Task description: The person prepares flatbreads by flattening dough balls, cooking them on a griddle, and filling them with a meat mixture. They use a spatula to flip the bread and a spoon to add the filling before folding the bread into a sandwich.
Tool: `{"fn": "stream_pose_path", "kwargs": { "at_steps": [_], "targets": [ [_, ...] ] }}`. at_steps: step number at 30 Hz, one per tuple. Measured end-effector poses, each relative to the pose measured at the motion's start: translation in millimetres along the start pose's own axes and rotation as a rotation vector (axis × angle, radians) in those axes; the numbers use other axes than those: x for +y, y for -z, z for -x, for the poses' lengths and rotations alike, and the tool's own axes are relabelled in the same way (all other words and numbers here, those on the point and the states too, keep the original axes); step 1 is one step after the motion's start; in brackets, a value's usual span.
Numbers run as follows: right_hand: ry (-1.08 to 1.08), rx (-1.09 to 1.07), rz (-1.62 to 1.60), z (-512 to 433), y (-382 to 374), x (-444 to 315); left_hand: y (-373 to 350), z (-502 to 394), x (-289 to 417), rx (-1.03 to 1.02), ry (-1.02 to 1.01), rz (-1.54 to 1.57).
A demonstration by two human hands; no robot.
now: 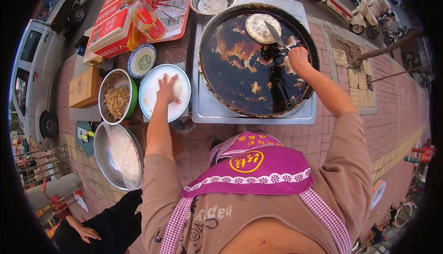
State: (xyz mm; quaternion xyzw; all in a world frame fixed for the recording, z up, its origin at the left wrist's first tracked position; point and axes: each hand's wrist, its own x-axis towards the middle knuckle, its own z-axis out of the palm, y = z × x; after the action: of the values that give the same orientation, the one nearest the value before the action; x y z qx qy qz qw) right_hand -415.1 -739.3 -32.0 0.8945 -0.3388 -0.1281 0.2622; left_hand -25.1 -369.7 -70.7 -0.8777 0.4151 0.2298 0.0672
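Observation:
My right hand (299,61) grips the handle of a metal spatula (273,32). Its blade overlaps the right part of a round pale flatbread (255,28), which lies near the far rim of a large black oiled griddle pan (228,91). Over a white plate with a blue rim (147,103), my left hand (166,90) has its fingers spread. Partly under those fingers is a smooth white lump of dough (177,88), pressed by or touching the hand. A steel bowl of brown chopped filling (119,102) stands to the left of the plate.
A patterned bowl of green-flecked liquid (142,62), an oil bottle (148,22), red-and-white cartons (110,22) and a steel strainer bowl (213,1) stand farther back. A large basin of dough under plastic (123,153) is at left. Another person's hand (89,233) shows lower left.

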Motion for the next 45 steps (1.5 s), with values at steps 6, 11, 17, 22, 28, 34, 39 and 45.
{"fn": "stream_pose_path", "kwargs": {
  "at_steps": [6,11,17,22,28,34,39,45],
  "targets": [
    [0.136,0.052,-0.107,11,11,-29,3,1,2,-0.012,0.007,0.015],
    [0.077,0.001,-0.087,13,21,-34,3,1,1,-0.015,0.011,0.027],
    [0.083,0.029,-0.155,15,27,-37,4,2,2,-0.025,0.020,0.022],
    [0.098,0.036,-0.113,14,33,-37,3,2,2,-0.019,0.027,0.016],
    [0.108,0.126,-0.214,20,54,-53,2,3,1,0.002,0.013,0.011],
    [-0.019,-0.016,-0.711,32,59,23,0,2,1,-0.008,0.030,0.001],
    [-0.141,-0.047,-1.087,37,57,34,0,1,2,-0.015,0.040,0.003],
    [-0.092,0.175,-1.019,43,63,18,2,3,3,-0.009,0.044,0.020]
  ]
}}
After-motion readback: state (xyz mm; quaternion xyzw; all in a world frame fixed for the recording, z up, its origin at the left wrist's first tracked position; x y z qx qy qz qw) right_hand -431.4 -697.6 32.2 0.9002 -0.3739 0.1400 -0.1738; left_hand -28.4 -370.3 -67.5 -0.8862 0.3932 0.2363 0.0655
